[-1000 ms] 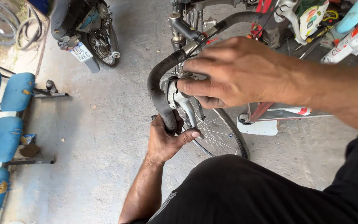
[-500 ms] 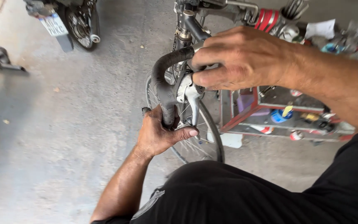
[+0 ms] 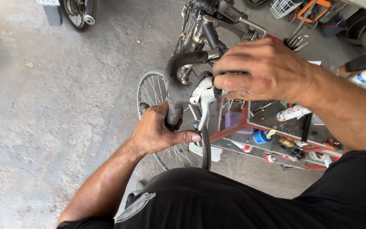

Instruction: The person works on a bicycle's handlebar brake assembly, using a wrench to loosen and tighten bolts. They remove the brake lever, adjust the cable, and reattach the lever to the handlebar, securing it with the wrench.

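Black trousers: nearest, bottom edge of view.
L hand (image 3: pixel 155 133): closed round lower end of drop handlebar (image 3: pixel 175 89), thumb out.
R hand (image 3: pixel 261 70): fingers curled over brake lever (image 3: pixel 203 96) hood; grip looks firm, partly hidden.
Front wheel (image 3: pixel 166 123): just behind bar.
Tool cart (image 3: pixel 276 127): close on R.
Concrete floor (image 3: pixel 56 93): open to L.

Left of the left hand (image 3: pixel 157 133) the concrete floor (image 3: pixel 56 110) lies open, with room to swing outward. Directly under and behind that hand the spoked front wheel (image 3: pixel 157 91) blocks the way. Between both hands the drop handlebar (image 3: pixel 176 85) and silver brake lever (image 3: pixel 203 99) fill the gap. Below and beside the right hand (image 3: pixel 263 70) the red tool rack (image 3: pixel 250 123), crowded with cans and tools, closes that side.
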